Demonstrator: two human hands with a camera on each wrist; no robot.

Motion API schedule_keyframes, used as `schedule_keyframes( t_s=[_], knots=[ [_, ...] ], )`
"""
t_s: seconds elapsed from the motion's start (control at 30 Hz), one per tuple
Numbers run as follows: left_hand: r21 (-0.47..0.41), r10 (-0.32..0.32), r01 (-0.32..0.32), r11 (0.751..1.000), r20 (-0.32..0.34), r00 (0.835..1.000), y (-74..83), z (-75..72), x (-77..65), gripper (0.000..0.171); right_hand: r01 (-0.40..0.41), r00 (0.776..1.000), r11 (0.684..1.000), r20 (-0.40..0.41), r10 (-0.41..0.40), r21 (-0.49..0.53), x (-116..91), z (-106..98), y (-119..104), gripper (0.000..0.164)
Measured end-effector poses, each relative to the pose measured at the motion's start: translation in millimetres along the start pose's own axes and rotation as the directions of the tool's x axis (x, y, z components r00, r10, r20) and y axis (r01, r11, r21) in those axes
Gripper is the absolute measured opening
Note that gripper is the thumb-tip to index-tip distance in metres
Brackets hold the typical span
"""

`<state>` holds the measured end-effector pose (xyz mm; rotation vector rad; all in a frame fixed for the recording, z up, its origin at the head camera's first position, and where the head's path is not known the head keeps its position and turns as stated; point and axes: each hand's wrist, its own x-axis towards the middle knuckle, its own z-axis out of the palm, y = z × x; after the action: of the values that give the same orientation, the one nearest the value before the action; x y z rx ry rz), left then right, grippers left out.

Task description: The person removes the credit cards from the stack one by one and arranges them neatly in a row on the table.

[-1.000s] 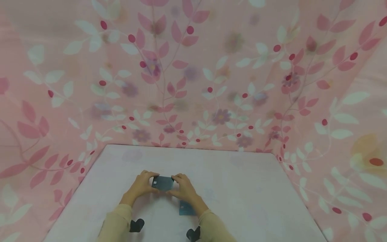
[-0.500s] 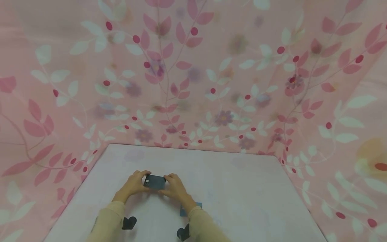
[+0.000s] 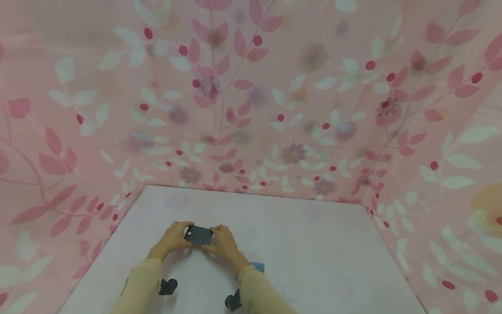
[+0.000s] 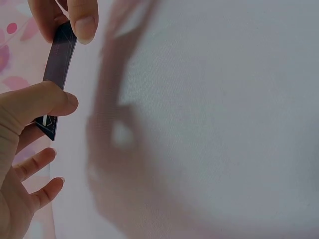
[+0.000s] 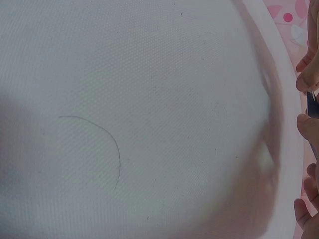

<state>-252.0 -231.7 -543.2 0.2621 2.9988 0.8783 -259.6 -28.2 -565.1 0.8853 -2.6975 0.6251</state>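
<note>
In the head view a dark card (image 3: 198,235) with a small white square near its left end is held up over the white table. My left hand (image 3: 172,237) pinches its left end between thumb and fingers. At the opposite end, my right hand (image 3: 224,243) pinches the card too. The left wrist view shows the card (image 4: 61,62) steeply from the side, thin and dark, the left thumb across its lower part. Only a sliver of the card (image 5: 313,105) shows at the right wrist view's edge. A blue card (image 3: 257,267) lies on the table, mostly hidden under the right forearm.
The white table (image 3: 313,244) stands against pink fabric walls (image 3: 251,109) printed with leaves and flowers. Black rounded pieces (image 3: 168,287) stick out by both sleeves. A thin dark curved strand (image 5: 112,137) lies on the white surface in the right wrist view.
Both hands have moved left over the table with the dark card between them. The right forearm now covers most of the blue card, which showed more before. The head view has shifted slightly.
</note>
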Motion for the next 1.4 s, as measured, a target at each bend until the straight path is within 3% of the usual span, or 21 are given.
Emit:
schedule_keyframes(
  t_s=[0.23, 0.53, 0.7, 0.97, 1.4],
  knots=[
    [0.004, -0.015, 0.015, 1.000, -0.002, 1.000, -1.8, -2.9, -0.6, 0.064, -0.013, 0.999, 0.999, 0.051, 0.015, -0.033, 5, 5, -3, 0.059],
    [-0.038, -0.059, 0.060, 0.997, 0.035, 0.998, -9.8, 0.3, -0.4, 0.064, -0.083, 0.978, 0.996, 0.190, 0.084, -0.013, 9, 4, -11, 0.057],
    [-0.034, -0.032, 0.032, 0.999, 0.014, 0.999, -14.5, 3.8, -0.3, 0.062, -0.110, 0.967, 0.994, 0.227, 0.114, -0.028, 8, 8, -14, 0.057],
    [0.005, -0.031, 0.031, 1.000, 0.005, 1.000, -19.5, 12.3, -3.8, 0.057, -0.133, 0.958, 0.988, 0.244, 0.149, -0.083, 6, 18, -14, 0.055],
    [-0.004, -0.053, 0.053, 0.999, -0.002, 0.999, -20.7, 12.8, -5.9, 0.056, -0.172, 0.953, 0.984, 0.247, 0.176, -0.037, 5, 23, -13, 0.056]
  ],
)
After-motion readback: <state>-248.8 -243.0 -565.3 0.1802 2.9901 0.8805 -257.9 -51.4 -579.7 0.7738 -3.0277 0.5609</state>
